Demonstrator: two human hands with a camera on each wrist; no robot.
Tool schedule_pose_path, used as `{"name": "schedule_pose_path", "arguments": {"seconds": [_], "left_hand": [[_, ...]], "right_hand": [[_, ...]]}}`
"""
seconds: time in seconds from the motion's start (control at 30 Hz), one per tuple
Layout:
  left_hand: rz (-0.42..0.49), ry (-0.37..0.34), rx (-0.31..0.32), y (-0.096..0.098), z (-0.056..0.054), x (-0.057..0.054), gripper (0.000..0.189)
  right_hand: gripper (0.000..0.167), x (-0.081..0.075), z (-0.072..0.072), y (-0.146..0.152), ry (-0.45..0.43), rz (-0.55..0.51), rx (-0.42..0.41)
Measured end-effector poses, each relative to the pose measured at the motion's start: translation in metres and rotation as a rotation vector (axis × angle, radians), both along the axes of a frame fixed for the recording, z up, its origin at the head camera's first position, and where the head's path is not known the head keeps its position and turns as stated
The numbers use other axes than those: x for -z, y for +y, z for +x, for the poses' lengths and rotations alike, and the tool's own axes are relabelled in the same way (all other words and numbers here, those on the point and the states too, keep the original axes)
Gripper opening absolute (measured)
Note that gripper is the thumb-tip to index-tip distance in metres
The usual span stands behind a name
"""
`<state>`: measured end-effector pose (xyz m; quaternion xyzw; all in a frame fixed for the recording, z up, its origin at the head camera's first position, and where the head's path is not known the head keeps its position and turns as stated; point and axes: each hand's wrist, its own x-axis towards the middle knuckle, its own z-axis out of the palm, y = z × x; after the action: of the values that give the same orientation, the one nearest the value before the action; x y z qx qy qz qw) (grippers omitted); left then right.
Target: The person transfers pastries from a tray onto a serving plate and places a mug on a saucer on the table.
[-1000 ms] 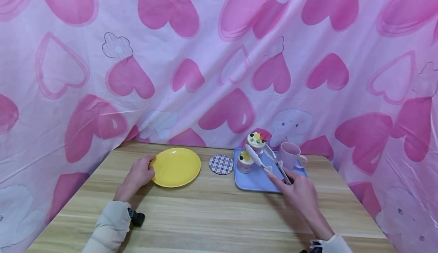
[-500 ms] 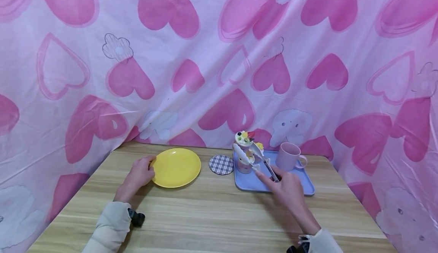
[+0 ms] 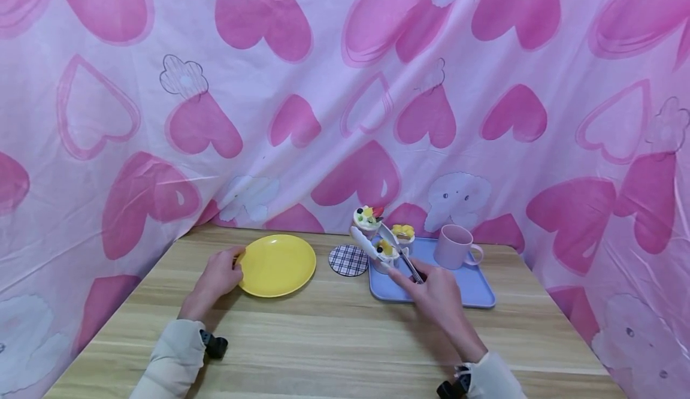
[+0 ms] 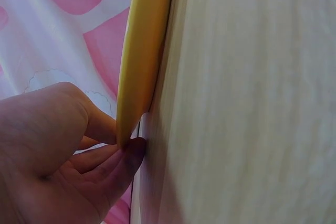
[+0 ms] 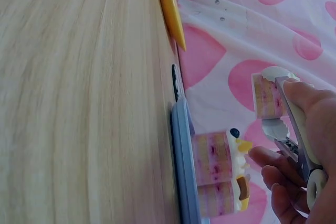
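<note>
My left hand (image 3: 215, 274) pinches the left rim of a yellow plate (image 3: 277, 266), thumb above and fingers below, as the left wrist view shows. With my right hand (image 3: 438, 294) I hold metal tongs with white tips (image 5: 298, 121). Between the tips is a small round cake (image 3: 366, 219) topped with cream, a blueberry and red fruit; it hangs in the air at the left end of a blue tray (image 3: 477, 294). Two more little cakes sit on that tray: one with a blueberry (image 3: 386, 249), partly behind the tongs, and one with yellow fruit (image 3: 403, 231).
A pink mug (image 3: 453, 247) stands at the tray's back right. Between plate and tray lies a round checked coaster (image 3: 347, 260). Heart-patterned cloth (image 3: 356, 174) hangs behind the wooden table (image 3: 302, 345) and along its sides.
My right hand has carried the tongs and the cake leftward from over the tray's middle to its left end, uncovering the yellow-fruit cake. The left hand and plate stay put.
</note>
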<state>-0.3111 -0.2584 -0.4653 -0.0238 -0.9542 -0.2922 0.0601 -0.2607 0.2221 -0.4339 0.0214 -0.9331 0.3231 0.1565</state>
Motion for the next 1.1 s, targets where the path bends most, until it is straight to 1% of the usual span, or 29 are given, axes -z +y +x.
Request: {"name": "schedule_pose_path", "arguments": {"seconds": [0.13,0.27,0.4,0.67,0.9,1.03,1.1], "left_hand": [[0.009,-0.020,-0.009,0.000,0.000,0.000,0.056],[0.012,-0.025,-0.010,0.000,0.001,-0.001,0.056],[0.016,-0.024,-0.012,0.001,0.001,-0.001,0.055],[0.014,-0.023,-0.013,0.001,0.002,-0.001,0.056],[0.006,-0.010,-0.007,0.001,0.001,-0.001,0.056],[0.010,-0.025,-0.011,0.001,0.000,0.000,0.057],[0.015,-0.036,-0.015,0.000,-0.001,0.001,0.057]], "right_hand": [[0.082,0.000,-0.003,-0.006,0.010,0.006,-0.023],[0.072,0.000,-0.005,-0.012,0.025,0.000,-0.045],[0.074,0.002,-0.007,-0.019,0.030,0.002,-0.054],[0.072,0.008,-0.007,-0.033,-0.021,0.003,-0.070],[0.081,0.014,-0.008,-0.044,-0.062,0.019,-0.094],[0.083,0.018,-0.007,-0.050,-0.107,0.036,-0.112],[0.081,0.020,-0.007,-0.053,-0.115,0.055,-0.120]]}}
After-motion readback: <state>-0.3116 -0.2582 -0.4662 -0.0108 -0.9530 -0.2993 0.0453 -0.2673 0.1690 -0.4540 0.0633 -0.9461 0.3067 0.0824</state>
